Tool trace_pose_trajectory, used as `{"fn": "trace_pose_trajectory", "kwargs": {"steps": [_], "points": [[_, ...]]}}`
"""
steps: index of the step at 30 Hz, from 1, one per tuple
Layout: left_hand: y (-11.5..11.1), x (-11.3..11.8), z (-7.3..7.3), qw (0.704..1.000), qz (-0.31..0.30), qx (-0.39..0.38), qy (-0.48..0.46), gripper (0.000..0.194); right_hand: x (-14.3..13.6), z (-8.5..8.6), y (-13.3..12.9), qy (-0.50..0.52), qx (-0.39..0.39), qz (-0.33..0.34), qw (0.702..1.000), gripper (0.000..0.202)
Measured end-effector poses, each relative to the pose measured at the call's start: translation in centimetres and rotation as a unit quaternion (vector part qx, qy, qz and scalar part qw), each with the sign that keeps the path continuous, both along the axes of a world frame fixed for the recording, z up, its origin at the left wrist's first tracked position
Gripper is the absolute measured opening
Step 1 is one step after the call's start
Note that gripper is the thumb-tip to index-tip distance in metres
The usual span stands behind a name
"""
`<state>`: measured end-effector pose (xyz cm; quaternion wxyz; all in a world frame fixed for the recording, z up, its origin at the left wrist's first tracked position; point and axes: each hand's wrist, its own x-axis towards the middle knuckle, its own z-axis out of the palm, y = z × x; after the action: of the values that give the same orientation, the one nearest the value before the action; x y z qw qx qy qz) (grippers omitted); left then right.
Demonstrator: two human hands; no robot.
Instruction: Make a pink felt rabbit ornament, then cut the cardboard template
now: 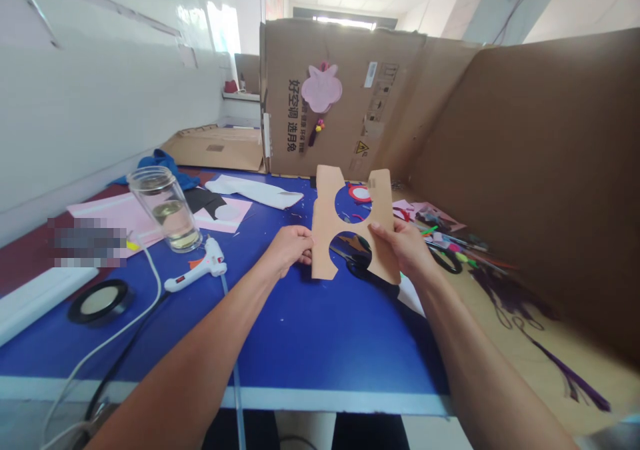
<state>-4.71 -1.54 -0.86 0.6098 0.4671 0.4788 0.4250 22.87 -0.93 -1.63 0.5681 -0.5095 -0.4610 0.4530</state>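
Between my two hands a brown cardboard piece (324,227) is held upright above the blue table (310,343). Two round holes are cut in it, the upper one running out to the top edge. My left hand (293,247) pinches its left edge. On the right side my right hand (407,243) grips it, thumb on the near face and fingers mostly hidden behind. Through the lower hole the dark scissors (357,263) show in part. A red ring-shaped piece with a white middle (359,193) lies beyond the upper hole.
A white glue gun (203,267), a glass jar of yellowish liquid (175,220) and a roll of black tape (100,301) stand at left. Large cardboard walls (390,117) rise behind and at right. Purple tassels (555,363) and coloured scraps lie at right.
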Motion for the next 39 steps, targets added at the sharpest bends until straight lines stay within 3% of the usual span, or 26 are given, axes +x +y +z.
{"fn": "trace_pose_trajectory", "kwargs": {"steps": [4,10,18,25,31,39], "points": [[0.0,0.0,0.2,1.000,0.011,-0.001,0.006,0.024,0.0,0.0,0.0,-0.006,0.010,-0.007,1.000,0.045],[-0.6,0.2,0.8,0.999,-0.034,-0.018,-0.007,0.018,0.2,0.3,0.0,0.014,0.016,-0.051,0.998,0.041],[-0.1,0.2,0.2,1.000,0.004,0.010,0.018,0.021,-0.1,0.6,-0.2,0.027,0.018,-0.040,0.999,0.041],[-0.1,0.1,0.6,0.999,0.007,-0.011,-0.030,0.007,-0.6,0.2,-0.2,0.006,0.002,0.003,1.000,0.052],[0.1,-0.2,0.8,0.996,0.006,-0.041,-0.080,0.021,-1.1,0.9,-0.7,0.015,-0.011,0.039,0.999,0.051],[0.0,0.0,1.1,0.995,0.008,-0.060,-0.079,0.015,-1.4,1.1,-1.1,0.014,-0.043,0.084,0.995,0.053]]}}
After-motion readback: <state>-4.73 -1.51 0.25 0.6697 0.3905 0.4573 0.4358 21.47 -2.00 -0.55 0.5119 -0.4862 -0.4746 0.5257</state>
